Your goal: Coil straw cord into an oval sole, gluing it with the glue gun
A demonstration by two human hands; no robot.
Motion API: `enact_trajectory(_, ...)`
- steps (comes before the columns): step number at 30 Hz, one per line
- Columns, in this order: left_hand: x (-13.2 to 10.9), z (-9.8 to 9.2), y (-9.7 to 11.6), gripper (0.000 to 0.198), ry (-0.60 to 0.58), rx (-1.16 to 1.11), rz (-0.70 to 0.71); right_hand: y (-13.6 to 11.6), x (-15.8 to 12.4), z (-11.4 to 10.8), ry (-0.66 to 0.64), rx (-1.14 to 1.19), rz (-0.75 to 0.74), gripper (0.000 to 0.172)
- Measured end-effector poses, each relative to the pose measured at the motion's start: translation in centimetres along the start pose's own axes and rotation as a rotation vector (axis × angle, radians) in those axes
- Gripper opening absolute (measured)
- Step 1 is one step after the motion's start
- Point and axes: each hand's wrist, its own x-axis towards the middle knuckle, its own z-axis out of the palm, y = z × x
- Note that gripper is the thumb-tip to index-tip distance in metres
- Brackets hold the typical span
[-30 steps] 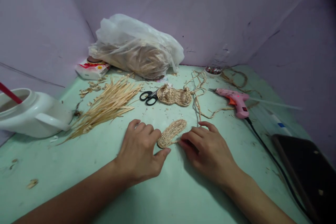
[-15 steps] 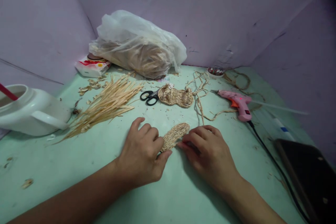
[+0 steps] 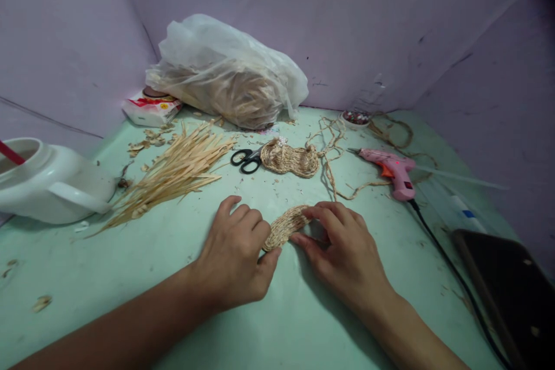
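Note:
A small oval sole of coiled straw braid (image 3: 284,226) lies between my hands, just above or on the green tabletop. My left hand (image 3: 238,254) pinches its near left end between thumb and curled fingers. On its right side, my right hand (image 3: 342,240) grips the edge, thumb below and fingers over the far end, which they partly hide. Beyond the hands rests a braided straw slipper shape (image 3: 290,159) with a small whitish bit on top. Black-handled scissors (image 3: 247,162) touch its left end, their blades partly covered.
Loose straw strips (image 3: 177,165) spread at the left beside a white pitcher (image 3: 56,185). A plastic bag (image 3: 234,75) stands at the back. To the right lie a pink glue gun (image 3: 392,167) with its black cord, braided cord (image 3: 332,167) and a dark phone-like slab (image 3: 503,295).
My right hand's fingers have shifted up and over the far end of the straw sole, covering more of it. My left hand keeps its hold, nearly still.

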Motion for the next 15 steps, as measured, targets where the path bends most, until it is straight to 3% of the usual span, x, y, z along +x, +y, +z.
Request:
enact_trajectory(4, 0.1, -0.1, -0.2, 0.014, -0.012, -0.024, -0.01, 0.3, 0.1, -0.2, -0.034, -0.041, 0.016, 0.042)
enact_trajectory(8, 0.0, -0.2, -0.4, 0.012, -0.028, -0.034, -0.037, 0.6, 0.5, -1.2, -0.102, -0.097, -0.075, 0.05)
enact_trajectory(15, -0.1, -0.6, -0.9, 0.016, -0.083, -0.046, -0.074, 0.8, 0.9, -2.4, -0.197, 0.001, -0.063, 0.021)
